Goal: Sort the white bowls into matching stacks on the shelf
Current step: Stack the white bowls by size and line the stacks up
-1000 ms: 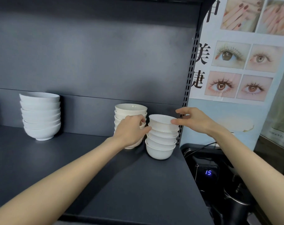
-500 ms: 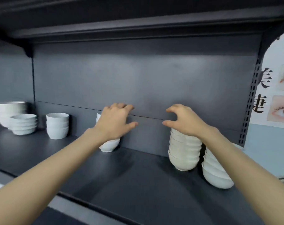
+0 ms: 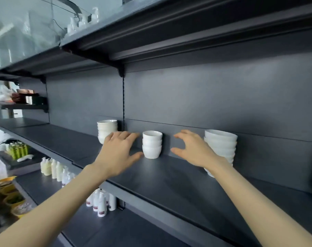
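A short stack of small white bowls (image 3: 152, 144) stands against the back panel of the dark shelf (image 3: 169, 180). My left hand (image 3: 118, 152) hovers just left of it, fingers spread, thumb close to its base, holding nothing. My right hand (image 3: 192, 150) is a little to its right, fingers loosely bent, empty. A taller stack of wide white bowls (image 3: 221, 148) stands behind my right wrist, partly hidden. Another white bowl stack (image 3: 106, 129) sits behind my left hand.
The upper shelf (image 3: 169, 38) overhangs the work area. A lower shelf holds white bottles (image 3: 99, 202) and cream bottles (image 3: 51, 168). Green items (image 3: 17, 150) and yellow containers (image 3: 10, 196) lie at the far left.
The view has swung left along the shelf. Both hands left the right-hand stacks and now flank the small stack of bowls, still empty.
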`<action>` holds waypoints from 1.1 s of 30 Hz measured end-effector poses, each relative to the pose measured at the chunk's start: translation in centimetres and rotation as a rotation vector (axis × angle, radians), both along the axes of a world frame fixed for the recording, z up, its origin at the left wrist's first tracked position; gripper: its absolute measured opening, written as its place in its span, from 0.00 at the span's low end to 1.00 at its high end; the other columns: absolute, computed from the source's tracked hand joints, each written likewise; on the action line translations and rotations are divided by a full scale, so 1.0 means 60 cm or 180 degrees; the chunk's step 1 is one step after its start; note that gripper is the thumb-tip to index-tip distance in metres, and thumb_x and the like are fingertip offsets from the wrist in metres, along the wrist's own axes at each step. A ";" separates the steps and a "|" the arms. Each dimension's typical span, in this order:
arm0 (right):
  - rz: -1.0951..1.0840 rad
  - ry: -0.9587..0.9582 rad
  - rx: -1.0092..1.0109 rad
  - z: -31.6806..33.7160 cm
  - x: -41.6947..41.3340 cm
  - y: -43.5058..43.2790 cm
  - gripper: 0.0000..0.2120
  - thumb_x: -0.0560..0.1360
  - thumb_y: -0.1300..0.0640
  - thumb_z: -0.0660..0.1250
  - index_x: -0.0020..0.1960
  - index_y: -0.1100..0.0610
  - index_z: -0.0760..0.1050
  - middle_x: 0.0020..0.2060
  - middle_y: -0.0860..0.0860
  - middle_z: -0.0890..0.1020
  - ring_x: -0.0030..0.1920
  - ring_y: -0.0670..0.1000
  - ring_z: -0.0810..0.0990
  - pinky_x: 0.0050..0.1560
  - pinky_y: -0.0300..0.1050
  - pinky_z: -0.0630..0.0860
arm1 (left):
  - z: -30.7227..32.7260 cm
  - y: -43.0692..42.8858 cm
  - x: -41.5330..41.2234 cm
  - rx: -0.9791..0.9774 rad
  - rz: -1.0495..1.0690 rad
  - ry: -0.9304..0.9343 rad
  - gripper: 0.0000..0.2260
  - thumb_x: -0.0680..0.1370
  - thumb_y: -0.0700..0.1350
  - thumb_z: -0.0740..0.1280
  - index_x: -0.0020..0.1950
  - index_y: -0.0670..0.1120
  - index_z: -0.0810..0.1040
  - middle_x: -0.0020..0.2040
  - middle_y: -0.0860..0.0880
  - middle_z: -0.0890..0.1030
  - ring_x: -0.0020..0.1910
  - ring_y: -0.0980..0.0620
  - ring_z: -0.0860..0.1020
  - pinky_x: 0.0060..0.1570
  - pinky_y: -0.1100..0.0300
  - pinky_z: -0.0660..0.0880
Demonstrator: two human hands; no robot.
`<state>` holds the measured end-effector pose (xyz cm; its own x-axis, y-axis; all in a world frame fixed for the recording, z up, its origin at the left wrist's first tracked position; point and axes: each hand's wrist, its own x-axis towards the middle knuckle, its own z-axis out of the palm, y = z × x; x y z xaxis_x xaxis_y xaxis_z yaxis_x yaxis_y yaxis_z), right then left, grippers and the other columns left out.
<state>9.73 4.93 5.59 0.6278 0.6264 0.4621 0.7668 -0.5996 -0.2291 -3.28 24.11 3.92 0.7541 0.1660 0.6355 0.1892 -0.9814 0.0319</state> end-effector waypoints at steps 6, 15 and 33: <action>0.0073 -0.0022 0.0057 -0.007 0.035 0.139 0.24 0.76 0.49 0.65 0.71 0.53 0.67 0.67 0.47 0.70 0.66 0.50 0.69 0.54 0.43 0.67 | -0.015 0.126 0.029 0.0006 -0.0024 -0.0019 0.26 0.76 0.57 0.65 0.72 0.50 0.68 0.66 0.50 0.74 0.67 0.47 0.69 0.70 0.52 0.58; -0.0428 0.0079 -0.0013 -0.032 0.130 0.205 0.22 0.76 0.49 0.66 0.69 0.53 0.69 0.66 0.49 0.72 0.66 0.54 0.70 0.62 0.52 0.71 | -0.046 0.210 0.164 -0.0056 -0.0487 0.0186 0.27 0.77 0.56 0.64 0.73 0.50 0.65 0.68 0.49 0.72 0.69 0.46 0.65 0.71 0.52 0.56; -0.2495 0.0028 0.0304 -0.047 0.103 0.058 0.24 0.77 0.49 0.65 0.70 0.55 0.68 0.70 0.49 0.70 0.65 0.55 0.72 0.64 0.55 0.69 | -0.073 0.103 0.406 -0.0387 -0.2772 0.0683 0.30 0.77 0.59 0.63 0.75 0.49 0.59 0.71 0.49 0.68 0.70 0.48 0.64 0.67 0.53 0.62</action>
<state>15.91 8.39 2.79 0.8738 -0.0426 0.4844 0.1265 -0.9419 -0.3110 21.06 30.27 -0.44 0.7444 -0.4621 0.4819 -0.6050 -0.7721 0.1943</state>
